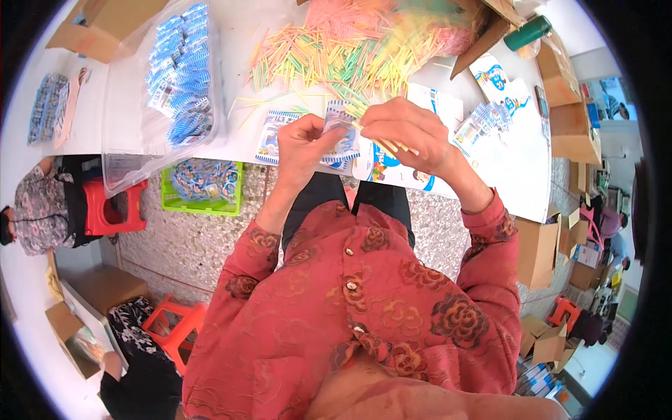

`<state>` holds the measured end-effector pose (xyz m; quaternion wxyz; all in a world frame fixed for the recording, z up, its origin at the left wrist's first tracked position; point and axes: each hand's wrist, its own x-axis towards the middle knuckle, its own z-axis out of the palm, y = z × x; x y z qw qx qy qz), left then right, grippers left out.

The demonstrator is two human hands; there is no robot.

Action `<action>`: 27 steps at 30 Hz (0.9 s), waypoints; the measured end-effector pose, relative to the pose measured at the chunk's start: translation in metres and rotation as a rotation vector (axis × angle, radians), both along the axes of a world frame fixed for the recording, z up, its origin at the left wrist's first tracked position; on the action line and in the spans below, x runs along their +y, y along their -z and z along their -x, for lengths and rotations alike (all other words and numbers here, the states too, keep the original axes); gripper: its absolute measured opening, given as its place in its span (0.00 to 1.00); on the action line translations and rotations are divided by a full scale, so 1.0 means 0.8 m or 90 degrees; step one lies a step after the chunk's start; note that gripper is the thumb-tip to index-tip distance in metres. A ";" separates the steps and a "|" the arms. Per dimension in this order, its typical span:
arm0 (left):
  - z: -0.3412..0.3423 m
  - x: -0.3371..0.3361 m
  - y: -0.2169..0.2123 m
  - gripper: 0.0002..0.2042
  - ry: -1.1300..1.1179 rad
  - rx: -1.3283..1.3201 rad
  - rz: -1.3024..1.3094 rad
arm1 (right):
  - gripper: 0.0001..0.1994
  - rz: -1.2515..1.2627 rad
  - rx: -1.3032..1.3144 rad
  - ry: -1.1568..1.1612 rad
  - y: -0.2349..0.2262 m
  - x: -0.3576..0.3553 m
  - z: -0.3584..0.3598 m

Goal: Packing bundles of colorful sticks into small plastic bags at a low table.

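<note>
At ten o'clock a clear plastic bag [178,77] of blue packets lies on the white bench [241,42]. Just above centre, the left hand [302,143] pinches a small blue-and-white packet [341,133] in its grip. At one o'clock of it, the right hand [409,129] pinches yellow sticks [392,145], beneath the stick pile [336,59] at twelve.

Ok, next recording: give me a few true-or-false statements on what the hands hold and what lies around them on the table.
1. The left hand holds a small blue-and-white packet. True.
2. The right hand is empty. False: it pinches a few thin yellow sticks.
3. A pile of pastel sticks lies on the white table beyond the hands. True.
4. The green basket sits on the table. False: it sits on the floor beside it.
</note>
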<state>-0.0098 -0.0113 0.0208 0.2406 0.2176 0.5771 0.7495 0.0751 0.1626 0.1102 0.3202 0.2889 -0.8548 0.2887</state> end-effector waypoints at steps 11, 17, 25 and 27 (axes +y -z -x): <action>0.003 0.001 0.010 0.06 -0.014 0.099 0.055 | 0.08 0.223 -0.161 0.034 0.005 0.006 -0.003; 0.001 0.003 0.009 0.07 -0.024 0.090 0.057 | 0.09 0.149 -0.138 0.023 0.008 -0.001 0.000; 0.013 0.014 0.010 0.07 -0.064 0.211 0.099 | 0.05 0.363 -0.454 0.130 -0.001 -0.001 0.009; 0.018 0.017 0.009 0.07 -0.058 0.227 0.102 | 0.05 0.369 -0.455 0.132 0.003 0.002 0.016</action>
